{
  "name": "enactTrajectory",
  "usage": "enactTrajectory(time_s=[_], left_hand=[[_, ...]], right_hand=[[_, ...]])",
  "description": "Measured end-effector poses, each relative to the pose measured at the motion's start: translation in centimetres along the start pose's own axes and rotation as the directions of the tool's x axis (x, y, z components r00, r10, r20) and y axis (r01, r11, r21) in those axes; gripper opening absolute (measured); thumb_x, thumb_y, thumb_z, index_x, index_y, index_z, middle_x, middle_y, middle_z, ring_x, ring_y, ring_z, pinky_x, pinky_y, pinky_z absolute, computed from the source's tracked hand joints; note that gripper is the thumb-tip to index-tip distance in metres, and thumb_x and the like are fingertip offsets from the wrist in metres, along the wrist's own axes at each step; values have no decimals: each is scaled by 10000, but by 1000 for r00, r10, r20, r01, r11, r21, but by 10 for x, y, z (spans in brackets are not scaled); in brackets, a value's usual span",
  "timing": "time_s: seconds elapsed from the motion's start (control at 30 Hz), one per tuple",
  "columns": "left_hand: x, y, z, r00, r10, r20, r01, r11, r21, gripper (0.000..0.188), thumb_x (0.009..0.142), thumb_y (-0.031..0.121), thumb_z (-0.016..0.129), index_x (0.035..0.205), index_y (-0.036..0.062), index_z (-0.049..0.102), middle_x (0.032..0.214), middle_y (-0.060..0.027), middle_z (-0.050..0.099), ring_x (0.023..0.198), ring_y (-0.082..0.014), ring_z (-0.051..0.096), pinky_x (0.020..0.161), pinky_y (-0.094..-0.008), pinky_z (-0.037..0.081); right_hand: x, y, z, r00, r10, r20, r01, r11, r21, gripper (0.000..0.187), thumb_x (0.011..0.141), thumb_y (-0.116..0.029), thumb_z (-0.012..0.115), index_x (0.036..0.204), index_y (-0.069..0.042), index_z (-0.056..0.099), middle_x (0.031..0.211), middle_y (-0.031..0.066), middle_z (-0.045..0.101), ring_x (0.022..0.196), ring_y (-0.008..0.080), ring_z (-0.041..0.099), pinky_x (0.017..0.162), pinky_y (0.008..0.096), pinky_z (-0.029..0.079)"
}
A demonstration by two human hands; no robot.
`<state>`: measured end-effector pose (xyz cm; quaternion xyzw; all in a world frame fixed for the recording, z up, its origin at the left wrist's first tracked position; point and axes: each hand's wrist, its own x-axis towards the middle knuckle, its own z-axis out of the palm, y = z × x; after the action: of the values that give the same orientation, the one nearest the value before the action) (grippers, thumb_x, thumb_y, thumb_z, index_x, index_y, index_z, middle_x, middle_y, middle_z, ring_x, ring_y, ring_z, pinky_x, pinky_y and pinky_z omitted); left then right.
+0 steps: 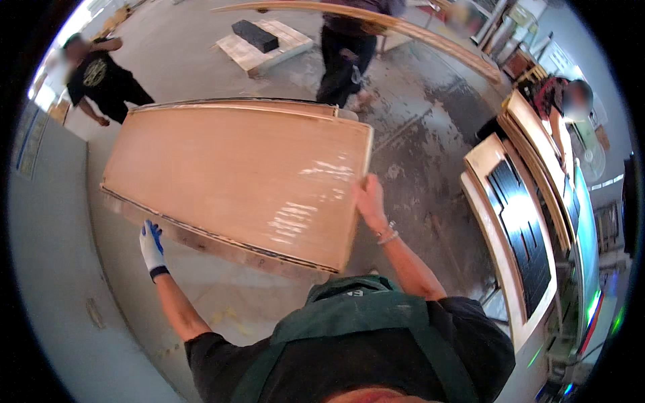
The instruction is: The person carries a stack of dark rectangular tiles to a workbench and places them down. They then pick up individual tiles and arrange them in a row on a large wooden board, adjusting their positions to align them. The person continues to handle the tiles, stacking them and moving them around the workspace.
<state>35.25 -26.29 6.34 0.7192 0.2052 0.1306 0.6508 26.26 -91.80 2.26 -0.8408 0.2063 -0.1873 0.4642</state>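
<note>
A large, smooth, light-brown wooden panel [228, 181] lies in front of me on a stack of similar boards, dark strips running along its long edges. My right hand [371, 203], bare with a bracelet at the wrist, grips the panel's right end; some of its fingers are hidden by the edge. My left hand [152, 245], in a white glove with blue fingers, is at the near long edge on the left. Its fingers stretch toward the boards there, apart from one another, and hold nothing I can see.
One person [346, 54] stands beyond the stack near a long wooden strip [403, 27]; another [104, 77] is at far left. At right a third person [557, 111] leans over stacked boards [531, 168]. A black block [255, 35] rests on a pale pallet [289, 41]. A wall [54, 235] runs along the left.
</note>
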Motion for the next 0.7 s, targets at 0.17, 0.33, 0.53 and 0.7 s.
enactTrajectory(time_s=[0.17,0.33,0.53,0.7], left_hand=[[-63,-72,51,981,-159,113,170,981,-94,630,1047,437,491,1505,15,395,1553,-149,426,1406,-280,443,1123,-380,349],[-186,-130,88,959,-267,-92,262,963,-70,758,1040,515,438,1563,-7,271,1605,-221,315,1467,-353,340,1200,-441,233],[-260,-195,90,882,-467,-59,470,867,164,694,1028,494,498,1489,-17,412,1494,-167,481,1326,-319,512,1105,-398,382],[-378,-235,190,699,-674,238,532,713,456,668,1024,479,517,1470,-12,441,1456,-155,516,1289,-295,538,1082,-381,402]], right_hand=[[22,-23,23,990,-71,119,90,982,-165,398,976,-369,536,1042,22,565,773,224,685,715,407,694,612,513,547],[34,-7,-1,892,-76,446,151,979,-135,348,980,-263,494,1086,57,576,782,227,678,752,423,689,670,521,539],[-22,124,-84,890,-210,404,139,970,197,497,1034,-411,502,1298,7,542,996,207,696,849,314,691,700,451,536],[-163,289,-222,890,449,81,-449,893,-10,355,897,-365,630,962,-21,694,961,199,707,921,366,681,798,468,545]])
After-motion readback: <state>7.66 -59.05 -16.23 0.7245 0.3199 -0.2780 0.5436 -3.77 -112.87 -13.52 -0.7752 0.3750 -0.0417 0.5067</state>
